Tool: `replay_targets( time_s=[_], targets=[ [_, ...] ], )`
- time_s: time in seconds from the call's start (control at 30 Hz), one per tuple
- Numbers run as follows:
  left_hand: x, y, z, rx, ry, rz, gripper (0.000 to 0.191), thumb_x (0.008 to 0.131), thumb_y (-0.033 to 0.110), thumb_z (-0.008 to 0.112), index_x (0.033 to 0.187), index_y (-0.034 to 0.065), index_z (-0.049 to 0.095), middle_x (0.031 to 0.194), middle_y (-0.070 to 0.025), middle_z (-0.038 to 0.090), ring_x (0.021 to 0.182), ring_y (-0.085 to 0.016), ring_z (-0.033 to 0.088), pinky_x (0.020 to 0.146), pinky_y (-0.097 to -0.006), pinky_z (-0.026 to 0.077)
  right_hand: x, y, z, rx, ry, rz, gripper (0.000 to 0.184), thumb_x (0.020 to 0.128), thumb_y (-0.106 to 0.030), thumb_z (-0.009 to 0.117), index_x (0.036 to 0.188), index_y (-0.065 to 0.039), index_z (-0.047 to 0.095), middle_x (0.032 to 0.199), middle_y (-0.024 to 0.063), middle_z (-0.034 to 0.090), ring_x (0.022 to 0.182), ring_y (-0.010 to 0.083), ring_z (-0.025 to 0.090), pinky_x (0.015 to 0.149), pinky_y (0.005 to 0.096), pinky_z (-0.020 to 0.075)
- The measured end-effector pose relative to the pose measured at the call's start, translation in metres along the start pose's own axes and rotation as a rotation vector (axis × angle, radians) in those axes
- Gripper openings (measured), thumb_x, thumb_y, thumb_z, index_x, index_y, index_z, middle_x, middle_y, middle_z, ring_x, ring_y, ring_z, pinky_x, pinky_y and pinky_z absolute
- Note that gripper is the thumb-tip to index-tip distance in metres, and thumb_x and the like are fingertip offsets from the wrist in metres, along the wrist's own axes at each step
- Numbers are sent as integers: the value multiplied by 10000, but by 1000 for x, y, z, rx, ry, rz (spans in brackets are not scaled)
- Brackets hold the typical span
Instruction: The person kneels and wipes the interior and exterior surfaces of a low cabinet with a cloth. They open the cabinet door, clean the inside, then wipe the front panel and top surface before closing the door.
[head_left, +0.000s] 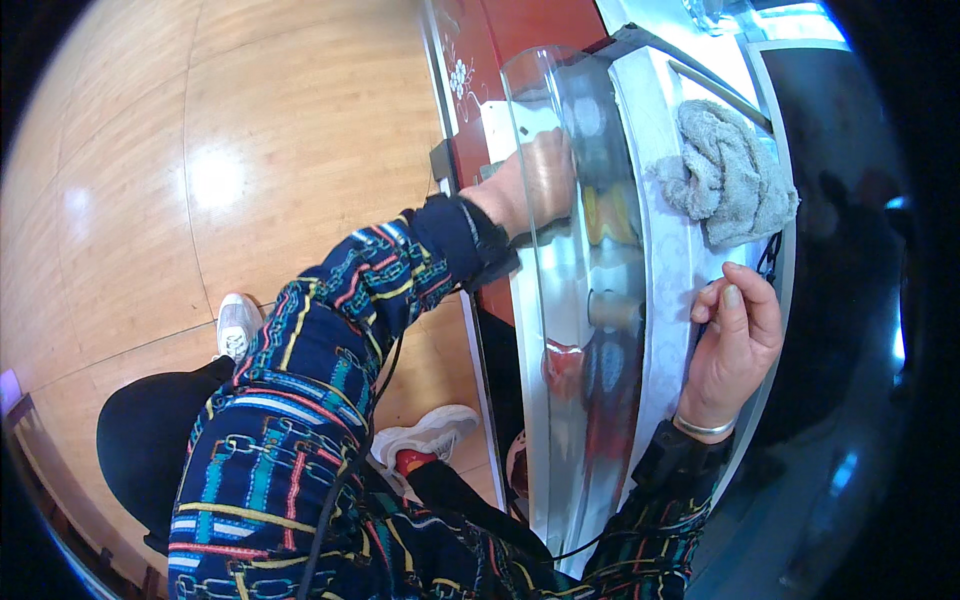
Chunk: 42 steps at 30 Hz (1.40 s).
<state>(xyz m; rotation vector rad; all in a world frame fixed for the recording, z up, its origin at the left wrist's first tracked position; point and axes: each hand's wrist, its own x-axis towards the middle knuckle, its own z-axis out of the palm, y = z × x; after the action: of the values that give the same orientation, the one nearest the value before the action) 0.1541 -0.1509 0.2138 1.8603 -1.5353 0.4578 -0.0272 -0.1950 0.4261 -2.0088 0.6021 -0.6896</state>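
Observation:
My left hand (546, 176) reaches behind a curved clear panel (529, 161) of a long white-lined case. Its fingertips are hidden and blurred, so what it touches cannot be told. Seen through the panel are a yellow item (600, 215), a beige roll-like item (615, 308) and a red item (564, 369). My right hand (733, 330), with a silver-coloured bangle (703, 429) on the wrist, is above the white patterned ledge (670, 300). Its fingers are loosely curled, and nothing shows between them. A crumpled grey towel (724, 172) lies just beyond it.
A dark glossy surface (840, 300) lies to the right, with a pale frame along its edge. Red panelling with a white flower pattern (459, 75) stands beyond my left hand. Wood-look flooring (127, 187) and my light-coloured shoes (238, 326) are at left. A thin cord hangs beside my sleeve.

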Motion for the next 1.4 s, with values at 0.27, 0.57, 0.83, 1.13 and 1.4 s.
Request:
replay_targets(
  time_s=[0.27, 0.57, 0.83, 1.13, 1.4],
  targets=[
    [-8, 10, 0, -9, 41, 109, 295, 667, 103, 624, 949, 16, 627, 947, -149, 583, 837, -299, 593, 700, -385, 521, -1, -2, 1, 1, 30, 16, 170, 926, 1, 595, 1079, 15, 667, 830, 73, 660, 711, 112, 595, 631, 228, 487],
    [-23, 26, 7, -325, -192, 305, 390, 715, 127, 636, 1090, 26, 600, 1036, -142, 518, 967, -313, 567, 840, -395, 507, -3, -2, -1, -30, 34, 23, 157, 920, 3, 603, 1061, 22, 670, 836, 73, 671, 726, 115, 620, 627, 233, 496],
    [-15, 19, 22, -163, -240, 303, 343, 735, 150, 657, 1055, 38, 603, 1013, -162, 533, 974, -336, 560, 843, -386, 511, 1, -9, 4, -53, 10, 28, 157, 916, 15, 610, 1059, 14, 676, 925, 70, 684, 765, 117, 648, 634, 230, 512],
    [-6, 29, -9, -540, -459, 332, 133, 857, 139, 612, 901, 20, 653, 967, -165, 571, 897, -351, 593, 748, -426, 521, 4, 0, -8, -11, 12, 60, 149, 915, -9, 628, 1053, 7, 681, 897, 61, 683, 765, 96, 635, 647, 218, 511],
    [-1, 30, -9, -626, -377, 201, 130, 842, 136, 624, 901, 27, 659, 929, -179, 587, 851, -361, 600, 739, -439, 519, 3, -10, 6, -32, 25, 106, 149, 926, -51, 630, 1059, -7, 680, 847, 51, 669, 731, 88, 596, 671, 214, 477]
  ],
)
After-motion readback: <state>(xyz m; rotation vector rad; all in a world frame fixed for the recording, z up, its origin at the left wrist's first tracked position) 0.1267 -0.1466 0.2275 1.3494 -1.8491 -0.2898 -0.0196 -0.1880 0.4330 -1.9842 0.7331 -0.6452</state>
